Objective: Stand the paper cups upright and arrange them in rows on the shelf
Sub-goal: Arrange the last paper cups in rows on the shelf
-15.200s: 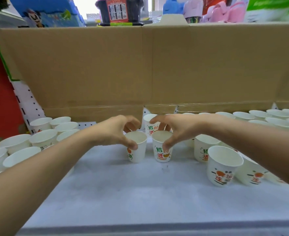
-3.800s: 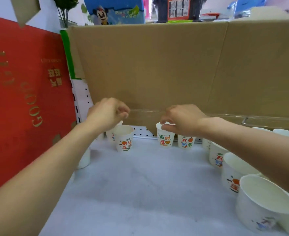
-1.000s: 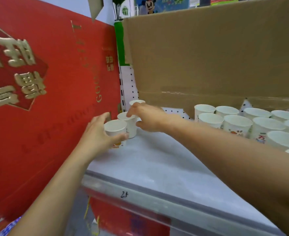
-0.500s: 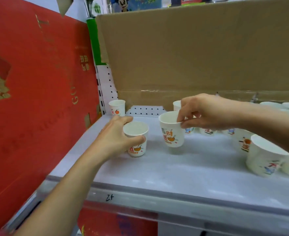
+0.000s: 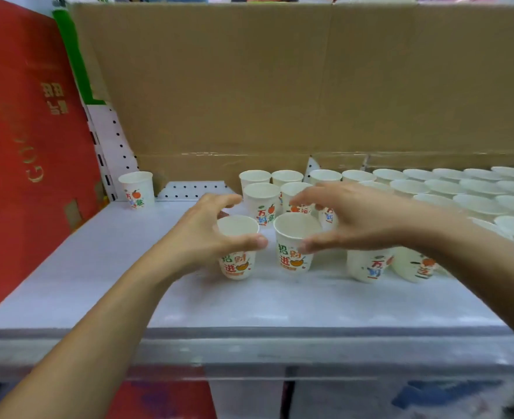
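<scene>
One shelf (image 5: 83, 267): grey; cardboard wall (image 5: 280, 86) behind, red panel (image 5: 16, 146) left.
Cup axes: vertical, mouths up.
Count: I see two front-centre cups, one lone cup (image 5: 136, 189) back-left, many rowed cups (image 5: 478, 204) right.
Left hand (image 5: 198, 237): curled wide round left cup (image 5: 237, 264), thumb touching.
Right hand (image 5: 364, 219): likewise, right cup (image 5: 292, 258).

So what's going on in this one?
A person is lining up paper cups on a grey shelf. The left hand curls round one printed cup, thumb on its front; the right hand is cupped loosely round the neighbouring cup, grip unclear. Both stand upright in front of rows of upright cups stretching right. A lone cup stands back left.
</scene>
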Demonstrator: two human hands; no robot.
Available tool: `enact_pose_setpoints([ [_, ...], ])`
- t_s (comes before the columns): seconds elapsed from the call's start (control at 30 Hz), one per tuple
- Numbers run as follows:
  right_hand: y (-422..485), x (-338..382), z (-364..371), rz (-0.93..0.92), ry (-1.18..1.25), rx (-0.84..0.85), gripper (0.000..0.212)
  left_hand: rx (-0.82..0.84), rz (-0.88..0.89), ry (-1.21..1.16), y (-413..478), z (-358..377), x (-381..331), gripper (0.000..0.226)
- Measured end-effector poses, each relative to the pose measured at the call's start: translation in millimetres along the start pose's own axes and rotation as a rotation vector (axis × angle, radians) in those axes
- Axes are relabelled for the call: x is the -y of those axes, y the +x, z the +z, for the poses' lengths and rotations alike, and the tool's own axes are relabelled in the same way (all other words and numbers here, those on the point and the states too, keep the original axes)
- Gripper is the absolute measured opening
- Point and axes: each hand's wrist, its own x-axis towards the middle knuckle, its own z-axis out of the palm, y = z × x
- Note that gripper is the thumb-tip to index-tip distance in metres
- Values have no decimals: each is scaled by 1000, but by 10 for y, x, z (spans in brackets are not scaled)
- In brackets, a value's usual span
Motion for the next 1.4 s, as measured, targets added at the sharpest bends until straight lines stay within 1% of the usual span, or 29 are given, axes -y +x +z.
enact_pose_setpoints([
  [0.07,77,58,52,-7,-17,3,81,58,-5,-78,16,-90,5,87],
  [0.13,161,91,85,-24,-61,-2,80,104,-10,-94,33,-149,-3,82],
  [0.2,215,84,83,-17,-71,-9,72,115,-2,-92,55,-159,-22,76],
  [0.27,241,38,65,4,-24,11,64,112,3,-75,102,-123,-43,69],
  [0.33,261,-32,36,17,60,38,54,103,-3,-65,180,-53,-67,69],
  [0.43,288,-144,17,14,137,53,31,58,1,-51,295,74,-104,71],
  [0.53,289,-225,37,-8,116,18,19,-6,2,-24,356,163,-126,69],
  [0.63,272,-238,62,-44,-9,-33,8,-56,-6,16,380,208,-134,70],
  [0.73,283,-236,85,-98,-202,-63,9,-93,-9,15,398,234,-135,72],
  [0.83,292,-237,99,-132,-292,-79,6,-104,-17,-32,395,217,-119,71],
  [0.93,264,-249,94,-137,-292,-96,9,-83,-28,-117,383,175,-101,65],
  [1.0,251,-258,83,-136,-286,-108,7,-76,-33,-145,386,164,-95,63],
  [1.27,236,-324,108,-96,-299,-106,6,-86,-23,-127,434,205,-104,62],
  [1.33,237,-330,105,-86,-291,-108,11,-89,-14,-109,426,197,-105,63],
  [1.4,251,-309,91,-74,-262,-123,20,-116,14,-88,416,169,-101,61],
])
